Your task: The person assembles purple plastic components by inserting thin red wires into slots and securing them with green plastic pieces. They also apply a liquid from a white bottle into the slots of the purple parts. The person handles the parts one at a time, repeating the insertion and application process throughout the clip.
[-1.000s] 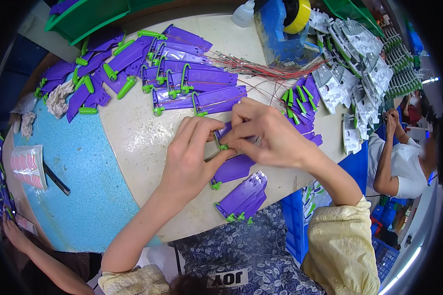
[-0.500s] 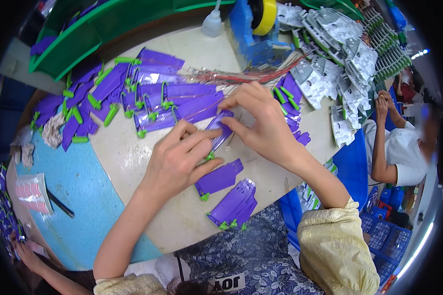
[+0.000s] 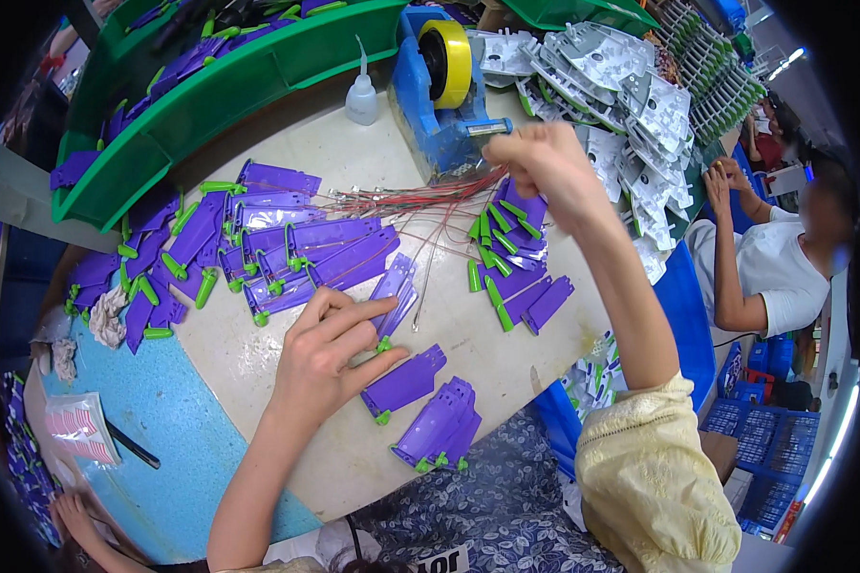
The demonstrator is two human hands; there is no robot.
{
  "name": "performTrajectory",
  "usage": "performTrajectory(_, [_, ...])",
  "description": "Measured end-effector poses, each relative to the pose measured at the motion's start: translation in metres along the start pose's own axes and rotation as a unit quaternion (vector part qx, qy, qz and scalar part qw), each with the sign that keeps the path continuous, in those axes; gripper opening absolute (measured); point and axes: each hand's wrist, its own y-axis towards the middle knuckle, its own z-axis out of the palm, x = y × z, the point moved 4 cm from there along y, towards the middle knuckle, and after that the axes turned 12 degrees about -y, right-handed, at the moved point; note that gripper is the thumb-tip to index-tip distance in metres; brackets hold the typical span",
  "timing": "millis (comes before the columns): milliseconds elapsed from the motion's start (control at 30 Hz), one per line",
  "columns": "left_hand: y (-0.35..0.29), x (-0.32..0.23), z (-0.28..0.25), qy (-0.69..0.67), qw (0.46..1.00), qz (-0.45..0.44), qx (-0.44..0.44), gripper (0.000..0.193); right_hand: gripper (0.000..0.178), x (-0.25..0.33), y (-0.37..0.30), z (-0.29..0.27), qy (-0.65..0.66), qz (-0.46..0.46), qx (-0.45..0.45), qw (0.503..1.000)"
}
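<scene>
My left hand (image 3: 330, 351) is over the table with its index fingertip on a thin purple plastic piece (image 3: 397, 286), which has a green end between finger and thumb. A thin wire (image 3: 425, 286) lies along that piece. My right hand (image 3: 549, 172) is raised beside the front of the blue tape dispenser (image 3: 425, 124), fingers pinched together; what they hold, if anything, cannot be made out. The dispenser carries a yellow roll of tape (image 3: 457, 65). Closer to me lie a single purple piece (image 3: 406, 382) and a small overlapped stack of purple pieces (image 3: 440, 425).
Purple pieces with green ends (image 3: 306, 248) spread to the left, with another group (image 3: 516, 258) on the right. Red wires (image 3: 411, 199) lie between. Behind are a green bin (image 3: 258, 91) and a squeeze bottle (image 3: 361, 95). Grey-white plastic housings (image 3: 659, 115) are heaped at right. A co-worker (image 3: 774, 248) sits beyond.
My right hand has left the purple piece and moved up and right to the tape dispenser. My left hand stays at the piece. The whole view has shifted somewhat.
</scene>
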Motion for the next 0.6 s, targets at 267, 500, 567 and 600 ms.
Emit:
performTrajectory(267, [-0.002,0.005,0.0,-0.062,0.994,-0.083,-0.029,0.061,0.018,-0.005,-0.107,0.065,0.064,-0.1,0.255,0.96])
performTrajectory(500, [-0.021,-0.002,0.007,0.032,0.996,-0.016,-0.08,0.053,0.023,-0.014,-0.107,0.094,-0.09,-0.134,0.253,0.954])
performTrajectory(567, [-0.025,-0.004,0.012,0.063,0.994,0.0,-0.084,0.047,0.018,-0.012,-0.108,0.089,-0.118,-0.244,0.148,0.951])
performTrajectory(600, [-0.026,-0.005,0.013,0.075,0.994,0.002,-0.08,0.045,0.016,-0.009,-0.108,0.087,-0.148,-0.292,0.083,0.941])
